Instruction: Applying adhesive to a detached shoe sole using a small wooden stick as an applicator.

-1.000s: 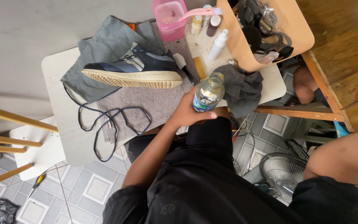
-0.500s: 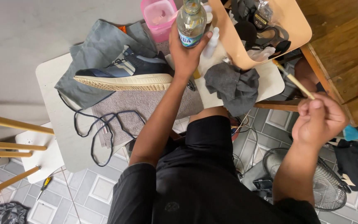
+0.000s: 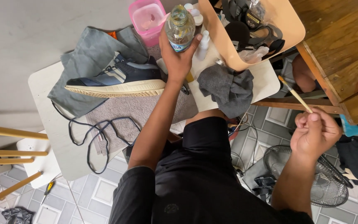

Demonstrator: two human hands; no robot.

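My left hand [image 3: 178,58] is wrapped around a clear plastic bottle [image 3: 180,25], holding it upright over the far edge of the white table [image 3: 59,137], just beside the pink tub [image 3: 147,18]. My right hand [image 3: 315,135] is closed on a thin wooden brush [image 3: 295,94], off the table's right edge, above the fan [image 3: 311,174]. A navy shoe [image 3: 117,80] lies on its side on the grey cloth [image 3: 88,49].
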